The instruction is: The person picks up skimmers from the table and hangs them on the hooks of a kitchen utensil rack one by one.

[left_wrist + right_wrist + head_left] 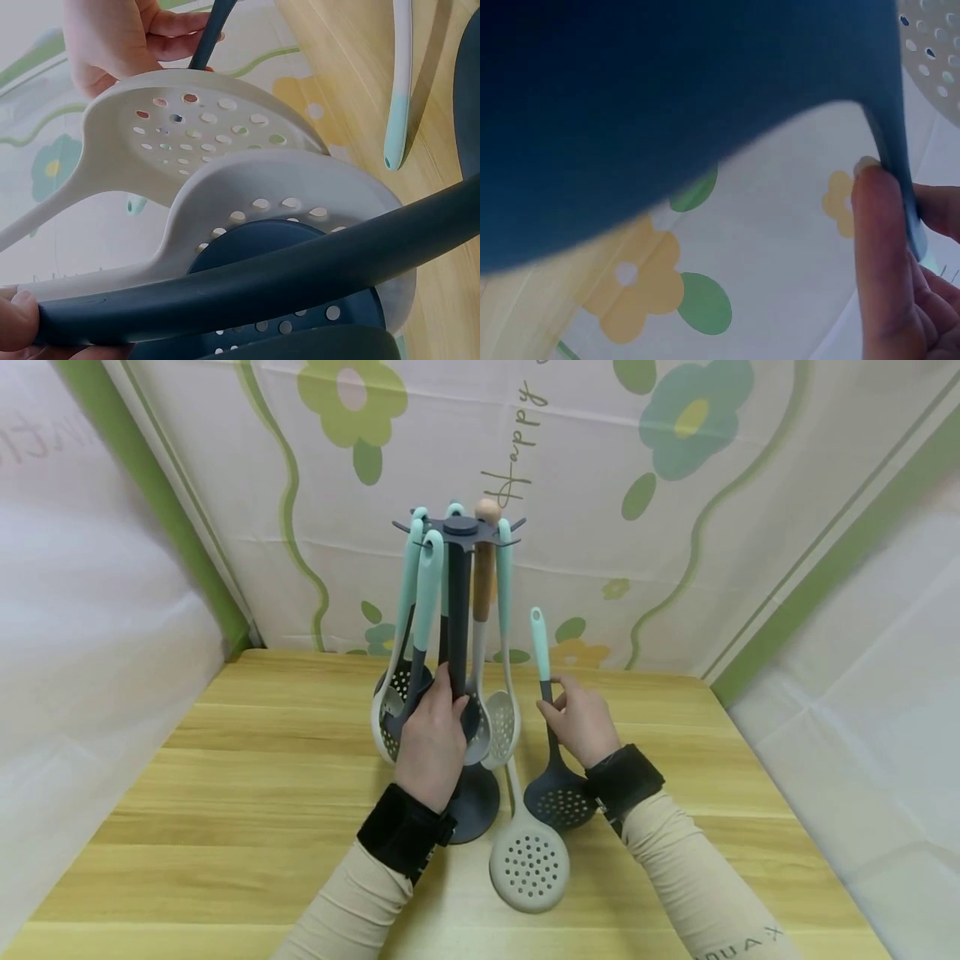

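Observation:
My left hand grips the dark post of a round-topped utensil rack; its thumb and fingertips also show at the corner of the left wrist view. Thumb and fingers of my right hand pinch the dark shaft of a slotted skimmer, just below its mint handle. That skimmer stands upright, bowl down, right of the rack. Several utensils hang from the rack's hooks, among them a beige slotted spoon and a grey slotted one. One has a brown wooden handle.
A beige skimmer with a round perforated head lies on the wooden table, its handle running back beside the rack's round dark base. Flower-printed cloth rises behind the table, with pale cloth at both sides.

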Demonstrator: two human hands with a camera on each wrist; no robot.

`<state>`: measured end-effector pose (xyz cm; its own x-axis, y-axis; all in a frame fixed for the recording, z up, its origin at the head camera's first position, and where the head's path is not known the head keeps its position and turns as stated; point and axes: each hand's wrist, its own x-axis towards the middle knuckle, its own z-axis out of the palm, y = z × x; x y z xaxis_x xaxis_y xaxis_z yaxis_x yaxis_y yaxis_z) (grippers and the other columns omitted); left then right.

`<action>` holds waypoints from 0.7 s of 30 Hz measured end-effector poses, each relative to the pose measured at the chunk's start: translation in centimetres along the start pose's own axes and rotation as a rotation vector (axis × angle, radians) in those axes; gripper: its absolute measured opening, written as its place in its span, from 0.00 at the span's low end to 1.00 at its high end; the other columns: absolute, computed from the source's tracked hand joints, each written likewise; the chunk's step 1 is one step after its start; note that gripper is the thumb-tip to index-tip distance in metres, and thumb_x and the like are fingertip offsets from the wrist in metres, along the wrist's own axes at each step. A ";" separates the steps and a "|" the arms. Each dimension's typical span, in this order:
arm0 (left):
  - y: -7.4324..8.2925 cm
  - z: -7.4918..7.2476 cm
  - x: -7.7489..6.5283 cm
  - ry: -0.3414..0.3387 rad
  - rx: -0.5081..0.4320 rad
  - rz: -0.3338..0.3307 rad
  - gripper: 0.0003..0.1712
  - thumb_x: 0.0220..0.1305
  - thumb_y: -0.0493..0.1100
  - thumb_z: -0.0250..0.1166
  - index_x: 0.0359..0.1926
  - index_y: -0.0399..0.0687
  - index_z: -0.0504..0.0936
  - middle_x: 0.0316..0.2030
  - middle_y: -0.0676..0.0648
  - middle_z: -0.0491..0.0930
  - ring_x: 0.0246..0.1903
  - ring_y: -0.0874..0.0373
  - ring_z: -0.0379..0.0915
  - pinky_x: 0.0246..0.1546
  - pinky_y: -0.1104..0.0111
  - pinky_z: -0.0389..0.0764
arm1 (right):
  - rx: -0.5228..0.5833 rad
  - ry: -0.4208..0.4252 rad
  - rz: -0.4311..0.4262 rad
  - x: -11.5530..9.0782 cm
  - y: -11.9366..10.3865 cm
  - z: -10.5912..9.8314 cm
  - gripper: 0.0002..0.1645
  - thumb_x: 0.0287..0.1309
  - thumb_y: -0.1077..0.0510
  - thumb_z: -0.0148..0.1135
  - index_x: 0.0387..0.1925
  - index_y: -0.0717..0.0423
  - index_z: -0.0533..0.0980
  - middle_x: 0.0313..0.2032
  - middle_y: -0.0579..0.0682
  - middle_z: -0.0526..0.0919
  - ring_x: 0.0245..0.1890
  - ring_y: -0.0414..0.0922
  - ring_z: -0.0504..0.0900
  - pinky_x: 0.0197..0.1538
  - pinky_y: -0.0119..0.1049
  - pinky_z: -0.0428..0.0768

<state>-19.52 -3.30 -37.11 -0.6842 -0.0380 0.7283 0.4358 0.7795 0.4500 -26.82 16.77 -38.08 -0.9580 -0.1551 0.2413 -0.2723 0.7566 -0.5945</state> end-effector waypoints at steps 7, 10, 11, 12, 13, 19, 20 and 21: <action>0.0 -0.1 -0.1 -0.002 0.019 0.001 0.25 0.70 0.33 0.59 0.64 0.29 0.67 0.48 0.33 0.81 0.45 0.43 0.84 0.41 0.59 0.86 | -0.025 0.047 -0.065 -0.3 -0.3 0.0 0.26 0.65 0.57 0.64 0.60 0.64 0.71 0.30 0.59 0.86 0.17 0.42 0.77 0.23 0.33 0.76; 0.1 -0.1 0.0 -0.009 0.025 -0.001 0.25 0.70 0.34 0.60 0.64 0.29 0.67 0.48 0.33 0.81 0.45 0.43 0.84 0.41 0.60 0.86 | -0.024 0.070 -0.083 -0.4 -0.3 -0.1 0.26 0.65 0.57 0.64 0.60 0.64 0.72 0.30 0.59 0.86 0.17 0.42 0.78 0.23 0.33 0.75; 0.1 -0.1 0.0 -0.009 0.026 -0.002 0.25 0.70 0.34 0.60 0.64 0.29 0.67 0.47 0.33 0.81 0.45 0.43 0.84 0.41 0.60 0.86 | -0.024 0.078 -0.087 -0.4 -0.4 -0.1 0.26 0.65 0.57 0.64 0.61 0.64 0.72 0.30 0.59 0.86 0.17 0.42 0.79 0.23 0.33 0.75; 0.1 0.0 0.0 -0.009 0.027 -0.004 0.25 0.70 0.34 0.60 0.64 0.29 0.67 0.47 0.33 0.81 0.45 0.43 0.84 0.41 0.59 0.86 | -0.023 0.083 -0.089 -0.4 -0.4 -0.1 0.26 0.65 0.57 0.64 0.61 0.64 0.72 0.30 0.58 0.86 0.18 0.42 0.79 0.23 0.33 0.75; 0.1 0.0 0.0 -0.008 0.028 -0.006 0.25 0.70 0.34 0.60 0.64 0.29 0.67 0.47 0.33 0.81 0.45 0.43 0.84 0.41 0.59 0.86 | -0.019 0.090 -0.093 -0.4 -0.5 -0.2 0.26 0.65 0.57 0.64 0.61 0.63 0.72 0.30 0.58 0.87 0.18 0.43 0.80 0.23 0.33 0.75; 0.1 0.0 -0.1 -0.004 0.003 -0.016 0.25 0.70 0.32 0.59 0.65 0.28 0.66 0.48 0.31 0.81 0.45 0.42 0.84 0.41 0.58 0.86 | -0.017 0.113 -0.114 -0.7 -0.8 -0.4 0.25 0.65 0.57 0.64 0.60 0.62 0.72 0.31 0.58 0.87 0.19 0.44 0.83 0.22 0.34 0.75; 0.1 0.0 0.0 -0.002 -0.002 -0.015 0.25 0.70 0.32 0.59 0.65 0.28 0.66 0.49 0.31 0.81 0.45 0.41 0.84 0.41 0.58 0.86 | -0.018 0.118 -0.119 -0.7 -0.9 -0.5 0.25 0.65 0.58 0.64 0.60 0.62 0.72 0.31 0.59 0.87 0.19 0.44 0.83 0.22 0.34 0.75; 0.1 0.1 0.0 0.000 -0.004 -0.014 0.25 0.70 0.32 0.58 0.65 0.28 0.66 0.49 0.31 0.81 0.45 0.41 0.83 0.41 0.58 0.86 | -0.018 0.123 -0.124 -0.8 -0.9 -0.5 0.25 0.65 0.58 0.64 0.60 0.62 0.72 0.31 0.59 0.87 0.19 0.44 0.83 0.22 0.34 0.75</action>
<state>-19.47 -3.17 -37.12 -0.6899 -0.0488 0.7223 0.4290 0.7761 0.4621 -25.78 16.53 -37.32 -0.8984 -0.1701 0.4050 -0.3853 0.7480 -0.5404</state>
